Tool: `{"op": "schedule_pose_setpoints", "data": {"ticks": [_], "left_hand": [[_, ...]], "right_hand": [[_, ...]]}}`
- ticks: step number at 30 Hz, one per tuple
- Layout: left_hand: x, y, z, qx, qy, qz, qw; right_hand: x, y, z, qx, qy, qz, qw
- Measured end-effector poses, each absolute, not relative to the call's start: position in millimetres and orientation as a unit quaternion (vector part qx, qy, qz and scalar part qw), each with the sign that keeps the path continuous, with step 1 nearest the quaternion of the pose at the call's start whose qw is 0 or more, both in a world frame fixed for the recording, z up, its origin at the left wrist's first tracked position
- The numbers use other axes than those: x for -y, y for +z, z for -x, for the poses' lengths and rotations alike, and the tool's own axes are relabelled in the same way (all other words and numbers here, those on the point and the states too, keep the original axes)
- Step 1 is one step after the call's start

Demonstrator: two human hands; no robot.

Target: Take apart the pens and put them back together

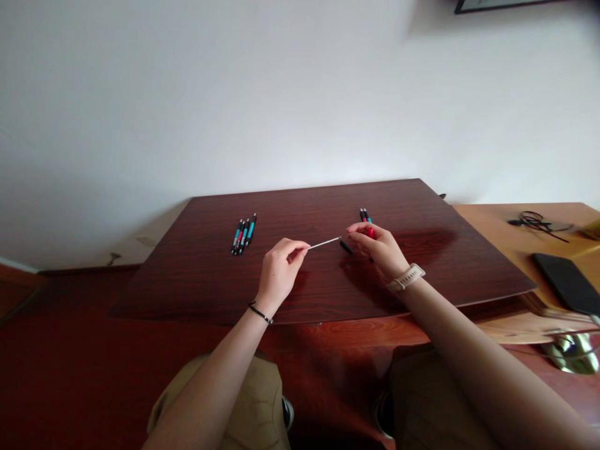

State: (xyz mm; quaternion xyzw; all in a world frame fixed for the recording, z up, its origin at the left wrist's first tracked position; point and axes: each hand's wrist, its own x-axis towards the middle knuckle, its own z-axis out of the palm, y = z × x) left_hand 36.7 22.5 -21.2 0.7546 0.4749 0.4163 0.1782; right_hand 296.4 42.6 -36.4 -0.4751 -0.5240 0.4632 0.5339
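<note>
My left hand [280, 270] pinches one end of a thin white pen refill [324, 243] between thumb and fingertips. The refill's dark tip points right, towards my right hand [379, 249]. My right fingers are closed, with thumb and index finger together just past that tip; anything tiny between them is too small to make out. A pink pen barrel [370, 232] shows between the fingers of this hand, partly hidden by them. Beside the right fingertips a short black pen piece [345, 247] lies on the dark wooden table [300, 212].
Several pens [243, 235] in turquoise, pink and black lie side by side on the left of the table. More pens [364, 215] lie beyond my right hand. A lighter desk [497, 231] at the right carries a black cable [534, 222] and a dark phone-like slab [566, 282].
</note>
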Motion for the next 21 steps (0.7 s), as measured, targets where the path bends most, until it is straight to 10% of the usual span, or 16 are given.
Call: {"op": "schedule_pose_setpoints", "data": {"ticks": [21], "left_hand": [[-18.7, -19.5, -39.8, -0.482, 0.393, -0.768, 0.153]], "right_hand": [[-40.4, -31.1, -293.8, 0.553, 0.442, 0.468, 0.528]]}}
